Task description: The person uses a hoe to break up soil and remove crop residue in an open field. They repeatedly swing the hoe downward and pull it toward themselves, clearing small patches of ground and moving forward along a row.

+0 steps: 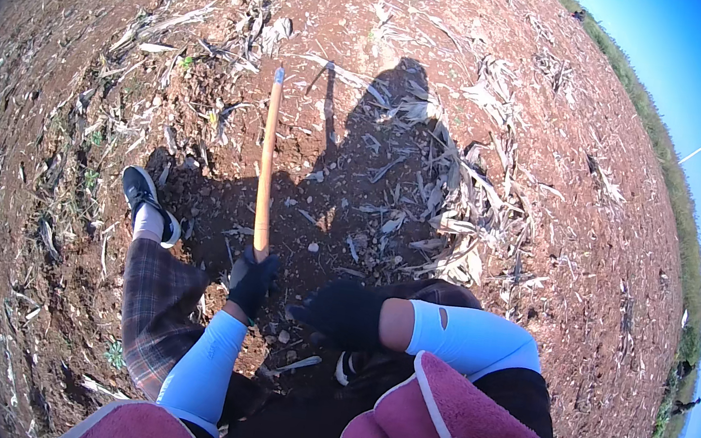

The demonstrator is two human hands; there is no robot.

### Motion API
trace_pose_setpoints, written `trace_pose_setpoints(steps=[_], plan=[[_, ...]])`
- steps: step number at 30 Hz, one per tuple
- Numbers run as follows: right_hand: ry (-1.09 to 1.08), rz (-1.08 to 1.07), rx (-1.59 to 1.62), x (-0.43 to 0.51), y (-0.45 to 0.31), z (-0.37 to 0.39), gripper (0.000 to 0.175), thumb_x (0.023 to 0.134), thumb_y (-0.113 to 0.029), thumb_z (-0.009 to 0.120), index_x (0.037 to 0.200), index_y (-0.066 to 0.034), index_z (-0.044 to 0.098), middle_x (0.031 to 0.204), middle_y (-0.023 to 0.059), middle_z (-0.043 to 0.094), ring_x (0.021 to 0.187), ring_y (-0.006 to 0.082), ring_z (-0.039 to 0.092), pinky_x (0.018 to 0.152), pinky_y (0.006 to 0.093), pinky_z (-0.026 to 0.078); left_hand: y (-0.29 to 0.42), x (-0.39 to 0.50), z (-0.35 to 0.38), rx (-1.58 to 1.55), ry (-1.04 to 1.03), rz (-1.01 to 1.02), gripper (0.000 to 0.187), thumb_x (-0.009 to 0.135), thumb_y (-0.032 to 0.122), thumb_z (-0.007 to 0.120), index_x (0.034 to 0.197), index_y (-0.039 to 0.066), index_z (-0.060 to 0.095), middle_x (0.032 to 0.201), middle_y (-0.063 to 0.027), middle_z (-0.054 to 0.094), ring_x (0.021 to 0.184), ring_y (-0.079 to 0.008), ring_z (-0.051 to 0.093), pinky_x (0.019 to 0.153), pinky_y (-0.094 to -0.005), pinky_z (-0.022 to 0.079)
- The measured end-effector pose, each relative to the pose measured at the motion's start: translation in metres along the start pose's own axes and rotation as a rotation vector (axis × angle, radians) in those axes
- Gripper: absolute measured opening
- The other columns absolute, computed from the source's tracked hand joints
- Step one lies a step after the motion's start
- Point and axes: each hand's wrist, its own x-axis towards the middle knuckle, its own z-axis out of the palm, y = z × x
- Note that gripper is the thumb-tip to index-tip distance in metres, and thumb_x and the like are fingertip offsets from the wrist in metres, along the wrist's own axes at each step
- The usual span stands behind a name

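Note:
My left hand [252,282], in a black glove, is closed around the lower part of a long wooden handle [266,166]. The handle points away from me above the soil, with a greyish tip [279,76] at its far end. Its shadow shows a short crosspiece at the top, like a hoe's; the head itself is hard to make out. My right hand [340,312], also black-gloved, hangs in front of my body near my right knee, apart from the handle. Its fingers are dark against shade, so their pose is unclear.
Brown soil [573,184] with stones spreads all around. A heap of dry corn husks and stalks [475,204] lies ahead to the right. My left shoe [149,202] is planted on the ground. Pink cloth [469,427] drapes over my front. Green plants [653,101] border the field.

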Motion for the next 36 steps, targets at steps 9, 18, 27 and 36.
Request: trace_pose_setpoints(steps=[9, 18, 27, 36], plan=[[-0.162, 0.057, 0.097, 0.002, -0.008, 0.008, 0.059, 0.083, -0.021, 0.064, 0.138, -0.0077, 0.049, 0.1, 0.0199, 0.067, 0.092, 0.0361, 0.068, 0.077, 0.0447, 0.054, -0.052, 0.018, -0.009, 0.184, -0.054, 0.061, 0.02, 0.085, 0.016, 0.066, 0.091, -0.001, 0.06, 0.069, -0.0096, 0.064, 0.056, -0.0191, 0.062, 0.049, -0.0336, 0.049], [-0.075, 0.103, -0.006, -0.004, -0.001, 0.005, 0.055, 0.084, -0.025, 0.064, 0.134, -0.0072, 0.053, 0.103, 0.0178, 0.067, 0.095, 0.0345, 0.066, 0.081, 0.0452, 0.052, -0.027, 0.008, -0.007, 0.102, -0.057, -0.035, 0.019, 0.085, 0.016, 0.066, 0.092, 0.001, 0.058, 0.069, -0.0078, 0.061, 0.054, -0.018, 0.059, 0.047, -0.0323, 0.049], [-0.044, 0.059, 0.013, -0.002, 0.007, 0.01, 0.056, 0.084, -0.03, 0.065, 0.133, -0.0057, 0.053, 0.101, 0.018, 0.067, 0.094, 0.0346, 0.066, 0.081, 0.0463, 0.052, -0.031, 0.007, -0.001, 0.041, -0.063, 0.002, 0.018, 0.087, 0.017, 0.062, 0.077, 0.004, 0.055, 0.06, -0.0049, 0.055, 0.047, -0.0165, 0.056, 0.043, -0.0306, 0.044], [-0.062, 0.065, 0.005, -0.004, 0.007, 0.011, 0.058, 0.085, -0.032, 0.064, 0.135, -0.0059, 0.051, 0.098, 0.0167, 0.067, 0.091, 0.0342, 0.066, 0.078, 0.0467, 0.052, -0.036, 0.01, -0.006, 0.109, -0.136, -0.013, 0.023, 0.087, 0.021, 0.065, 0.094, 0.001, 0.055, 0.069, -0.0077, 0.06, 0.054, -0.018, 0.061, 0.048, -0.0317, 0.048]])
